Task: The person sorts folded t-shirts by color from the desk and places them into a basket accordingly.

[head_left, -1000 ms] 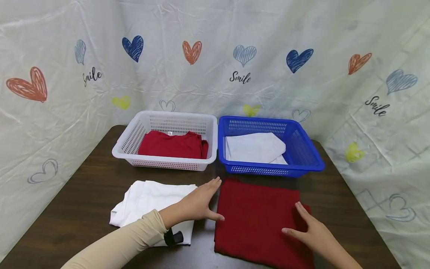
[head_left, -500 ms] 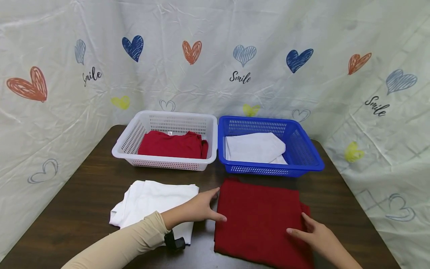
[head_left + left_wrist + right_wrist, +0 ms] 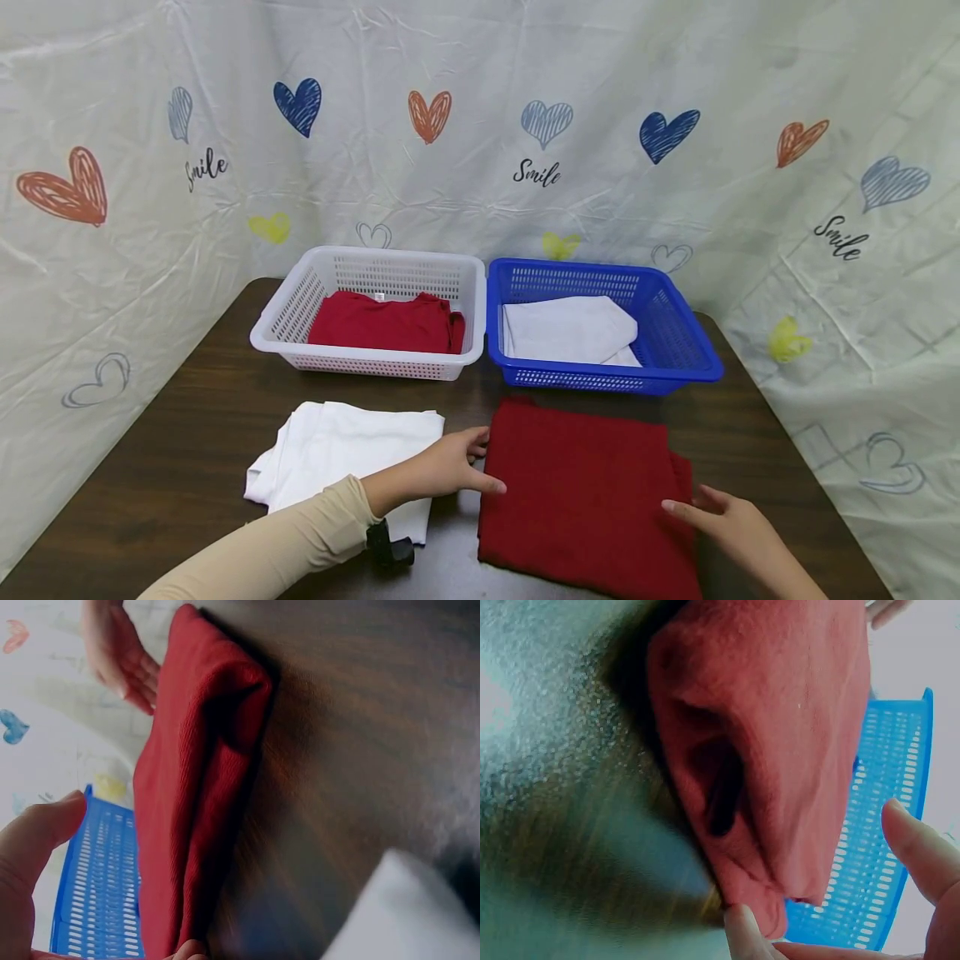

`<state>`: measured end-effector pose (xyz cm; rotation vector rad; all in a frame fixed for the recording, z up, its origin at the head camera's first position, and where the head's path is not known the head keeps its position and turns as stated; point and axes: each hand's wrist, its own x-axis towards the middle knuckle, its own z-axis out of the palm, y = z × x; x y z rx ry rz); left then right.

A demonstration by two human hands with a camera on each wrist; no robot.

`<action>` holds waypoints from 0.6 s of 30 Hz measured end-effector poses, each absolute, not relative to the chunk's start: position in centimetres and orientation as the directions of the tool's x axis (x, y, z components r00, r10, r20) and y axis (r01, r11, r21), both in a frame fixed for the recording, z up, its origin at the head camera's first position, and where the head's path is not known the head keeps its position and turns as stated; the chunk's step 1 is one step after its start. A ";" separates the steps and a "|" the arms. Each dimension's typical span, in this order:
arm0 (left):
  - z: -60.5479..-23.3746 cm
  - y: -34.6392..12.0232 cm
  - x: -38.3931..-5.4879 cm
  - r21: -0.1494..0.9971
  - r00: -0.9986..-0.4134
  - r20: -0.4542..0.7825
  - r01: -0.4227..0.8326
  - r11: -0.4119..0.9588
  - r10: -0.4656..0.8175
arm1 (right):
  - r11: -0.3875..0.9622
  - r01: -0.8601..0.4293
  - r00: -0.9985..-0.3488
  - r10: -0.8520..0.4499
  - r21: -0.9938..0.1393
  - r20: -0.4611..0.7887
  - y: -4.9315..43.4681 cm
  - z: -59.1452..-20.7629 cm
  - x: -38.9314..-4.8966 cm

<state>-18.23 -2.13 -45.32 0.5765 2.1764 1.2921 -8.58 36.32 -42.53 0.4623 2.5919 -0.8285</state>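
Observation:
A folded dark red cloth (image 3: 577, 492) lies flat on the right half of the table. At its left edge is my left hand (image 3: 442, 467), thumb over the top and fingers low beside the side. A fingertip (image 3: 191, 949) meets the fold in the left wrist view, while the thumb stands apart from the fabric. My right hand (image 3: 738, 529) is at the opposite edge. In the right wrist view one fingertip (image 3: 742, 930) touches the lower layer, and the thumb (image 3: 922, 847) is raised away. Under my left forearm lies a folded white cloth (image 3: 352, 442), partly hidden.
Behind the cloths stand a white basket (image 3: 367, 360) holding red fabric (image 3: 382, 325) and a blue basket (image 3: 592, 377) holding white fabric (image 3: 562, 329). They sit side by side on the dark wooden table (image 3: 187, 467). A heart-printed curtain (image 3: 480, 192) hangs around the table.
My left hand's fingers have lowered and bent toward the red cloth's left edge. The right hand has shifted right and toward me, to the cloth's right edge. The cloths and baskets look unmoved.

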 end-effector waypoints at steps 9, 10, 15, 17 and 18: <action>-45.7 -2.0 -18.1 0.933 -0.766 -0.282 -0.079 0.350 0.578 | 0.588 0.532 -0.826 0.202 -0.609 -0.527 36.8 -42.7 -8.5; -45.8 -2.0 -18.1 0.935 -0.769 -0.287 -0.093 0.343 0.572 | 0.555 0.545 -0.820 0.196 -0.628 -0.538 36.8 -42.7 -8.5; -46.1 -1.8 -18.1 0.936 -0.781 -0.306 -0.141 0.322 0.544 | 0.484 0.562 -0.802 0.122 -0.671 -0.584 37.1 -42.9 -8.5; -46.2 -1.8 -18.2 0.935 -0.782 -0.316 -0.159 0.318 0.538 | 0.488 0.544 -0.800 0.057 -0.682 -0.597 37.5 -42.9 -8.4; -46.3 -1.8 -18.2 0.933 -0.781 -0.323 -0.169 0.317 0.535 | 0.486 0.540 -0.796 0.030 -0.687 -0.605 37.6 -42.9 -8.4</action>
